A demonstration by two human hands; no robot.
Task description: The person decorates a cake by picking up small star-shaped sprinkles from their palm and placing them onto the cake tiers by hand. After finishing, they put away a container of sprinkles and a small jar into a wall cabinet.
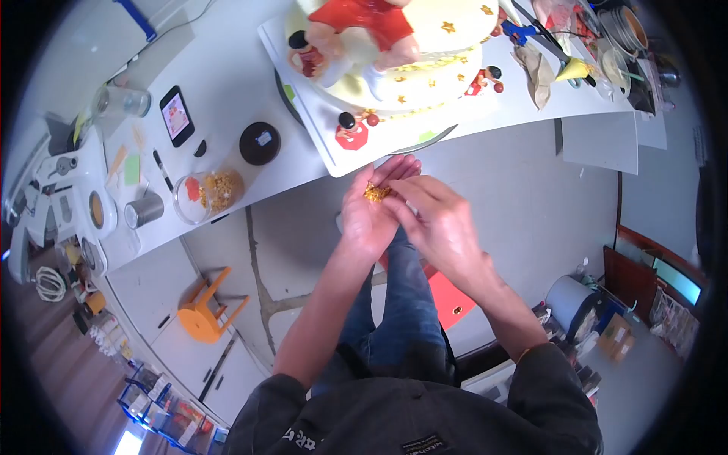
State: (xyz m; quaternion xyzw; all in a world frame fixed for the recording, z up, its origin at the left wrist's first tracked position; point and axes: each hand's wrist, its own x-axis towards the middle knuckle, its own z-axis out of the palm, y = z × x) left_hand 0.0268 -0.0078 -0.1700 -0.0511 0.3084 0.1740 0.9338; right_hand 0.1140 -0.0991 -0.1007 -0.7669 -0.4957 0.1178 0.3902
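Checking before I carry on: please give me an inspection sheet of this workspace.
Surface: white table.
Job's things: gold pieces on the left hand; clear jar of similar pieces; decorated cake on a white board.
Clutter: phone, dark disc, silver cylinder, crumpled brown paper.
Hands: left open, palm up; right hand fingertips at the pieces, grip unclear.
Cables: thin cable, upper left; white coil, possibly cord, lower left.
Surroundings: orange stool, lower left.

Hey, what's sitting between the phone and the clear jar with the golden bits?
A small black half-round piece lies on the white table between the phone and the jar, as the head view shows.
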